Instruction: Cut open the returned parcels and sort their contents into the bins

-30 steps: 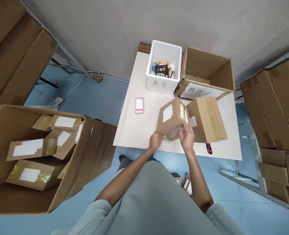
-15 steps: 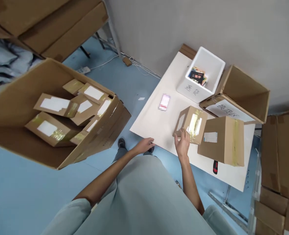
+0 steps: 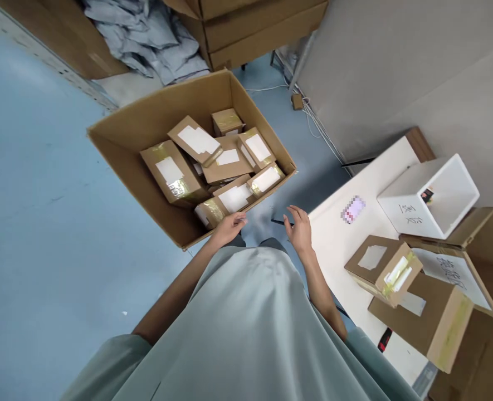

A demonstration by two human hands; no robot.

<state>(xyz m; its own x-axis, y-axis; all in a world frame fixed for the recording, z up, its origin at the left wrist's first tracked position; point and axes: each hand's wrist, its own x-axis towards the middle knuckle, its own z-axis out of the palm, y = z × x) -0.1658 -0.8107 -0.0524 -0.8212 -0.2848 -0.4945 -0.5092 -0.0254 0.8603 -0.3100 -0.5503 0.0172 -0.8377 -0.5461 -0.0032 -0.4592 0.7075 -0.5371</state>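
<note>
My left hand hovers at the near rim of a large open carton, fingers loosely bent with a gap to the thumb. I cannot tell whether it touches the rim. Several taped cardboard boxes with white labels lie inside the carton, among them a long box on the left and a tilted box above it. My right hand is empty, thumb and fingers apart, between the carton and the white table. A small taped box stands on the table beside a larger box.
On the table are a blurred-out phone-like object, a white foam bin with handwriting, an open carton and a red-black cutter. Grey bags are piled behind the large carton. Cables run along the wall.
My view has turned left, toward the large carton. My right hand has left the small taped box on the table. The left hand has moved from the table edge to the carton's rim.
</note>
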